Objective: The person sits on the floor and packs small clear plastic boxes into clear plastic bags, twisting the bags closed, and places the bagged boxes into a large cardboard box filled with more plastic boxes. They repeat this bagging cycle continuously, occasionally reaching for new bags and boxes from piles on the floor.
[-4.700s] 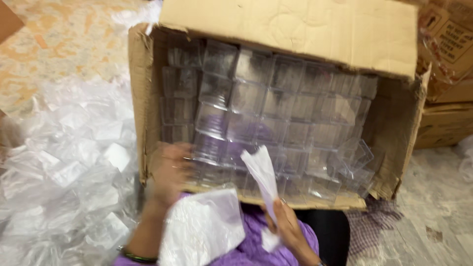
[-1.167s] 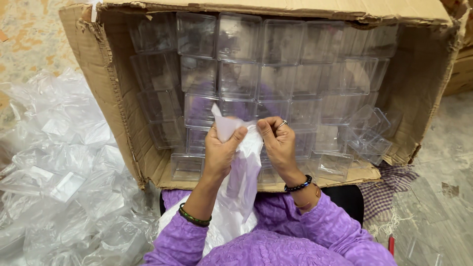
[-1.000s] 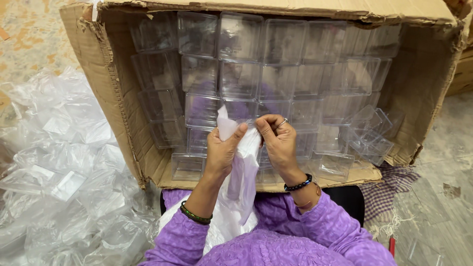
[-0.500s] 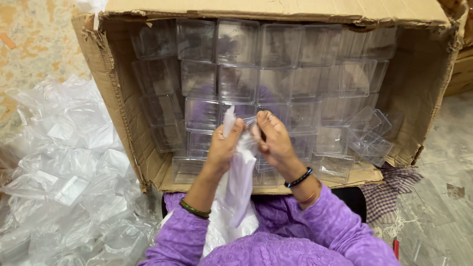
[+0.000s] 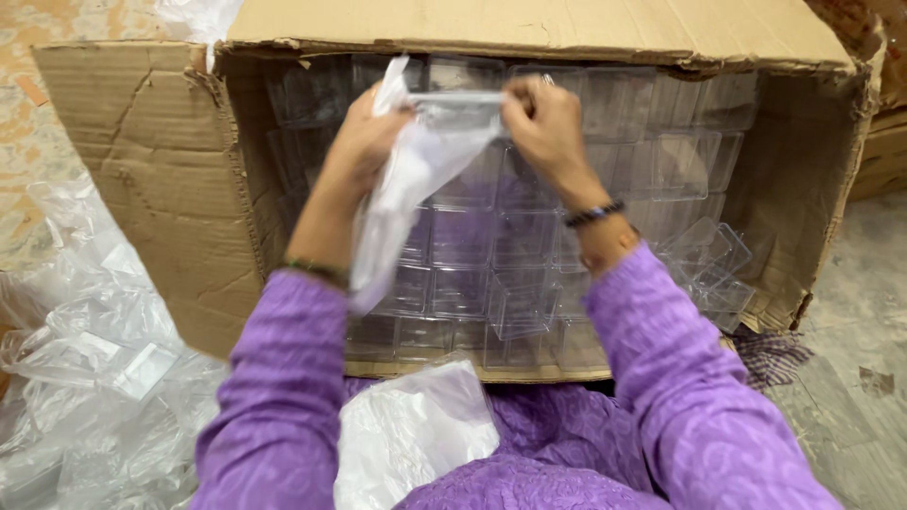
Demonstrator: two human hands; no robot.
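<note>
Clear plastic bag (image 5: 406,189), thin and crinkled, held up in the upper centre of the frame, its mouth stretched level between two hands and its body hanging down and leftward toward the left forearm. A small clear plastic box (image 5: 460,106) sits at the bag's mouth, between the hands; whether it is fully inside cannot be told. Left hand (image 5: 364,132), fingers closed in a pinch on the left edge of the bag's mouth. Right hand (image 5: 546,123), fingers closed on the right edge of the mouth and on the box end; a dark bead bracelet (image 5: 593,214) on that wrist. Both arms in purple sleeves (image 5: 661,378), rising from the lower part of the frame. Behind the hands, a large cardboard carton (image 5: 161,189) lying on its side, open toward the viewer, filling the upper and middle frame and stacked with rows of clear plastic boxes (image 5: 491,246), a few loose and tilted at middle right. A folded white plastic bundle (image 5: 411,430) lies on the lap at lower centre. A heap of clear bags (image 5: 85,359) covers the floor at lower left.
</note>
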